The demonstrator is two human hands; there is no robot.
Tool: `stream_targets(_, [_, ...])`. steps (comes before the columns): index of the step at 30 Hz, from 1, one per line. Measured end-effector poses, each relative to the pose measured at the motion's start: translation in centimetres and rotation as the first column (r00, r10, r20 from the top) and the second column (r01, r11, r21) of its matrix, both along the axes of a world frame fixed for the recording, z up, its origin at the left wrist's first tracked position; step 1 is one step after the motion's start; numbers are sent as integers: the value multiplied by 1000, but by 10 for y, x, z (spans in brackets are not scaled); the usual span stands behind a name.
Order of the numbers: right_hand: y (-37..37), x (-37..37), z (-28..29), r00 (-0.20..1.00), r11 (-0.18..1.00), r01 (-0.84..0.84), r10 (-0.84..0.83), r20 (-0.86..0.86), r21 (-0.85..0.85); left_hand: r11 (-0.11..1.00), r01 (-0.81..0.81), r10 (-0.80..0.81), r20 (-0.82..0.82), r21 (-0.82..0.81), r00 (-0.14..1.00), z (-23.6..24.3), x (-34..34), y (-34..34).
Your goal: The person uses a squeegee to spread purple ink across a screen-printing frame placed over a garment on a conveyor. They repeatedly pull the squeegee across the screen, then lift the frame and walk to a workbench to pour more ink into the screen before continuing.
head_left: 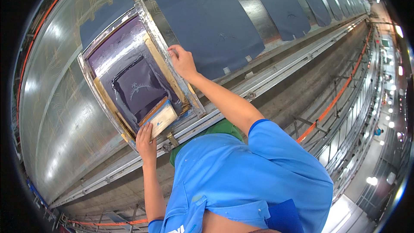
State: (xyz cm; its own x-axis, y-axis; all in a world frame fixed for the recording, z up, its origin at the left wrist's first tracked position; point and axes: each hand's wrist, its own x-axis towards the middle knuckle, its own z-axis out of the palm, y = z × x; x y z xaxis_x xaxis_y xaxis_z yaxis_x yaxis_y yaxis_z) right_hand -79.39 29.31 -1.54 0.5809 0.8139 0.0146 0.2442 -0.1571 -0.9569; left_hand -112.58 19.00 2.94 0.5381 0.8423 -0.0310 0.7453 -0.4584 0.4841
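A screen-printing frame with pale, ink-stained edges lies tilted on the long table. Its dark mesh carries a pool of glossy dark ink around a pale curved design. My left hand is closed round one end of a squeegee with a light wooden handle and a brown blade edge. The squeegee rests on the near end of the mesh. At the frame's right side, my right hand has its fingers curled in at the rail; whether they grip it is hard to make out.
Dark blue fabric panels lie in a row along the shiny table, stretching to the far right. A metal rail runs along the near table edge. Behind it are an orange pipe and more racks.
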Motion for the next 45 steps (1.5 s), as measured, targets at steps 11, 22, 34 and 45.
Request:
stream_targets(11, [10, -25, 17, 991, 986, 26, -4, 133, -164, 975, 171, -172, -6, 142, 985, -1, -66, -20])
stream_targets(22, [30, -35, 82, 515, 894, -395, 405, 755, -211, 989, -76, 60, 127, 126, 990, 2, -13, 166])
stream_targets(34, [-40, -106, 40, 564, 762, -555, 640, 522, -334, 986, 81, -96, 99, 142, 991, -4, -17, 128])
stream_targets(45, [64, -78, 46, 585, 811, -548, 547, 599, -206, 984, 12, -36, 134, 176, 990, 12, 8, 231])
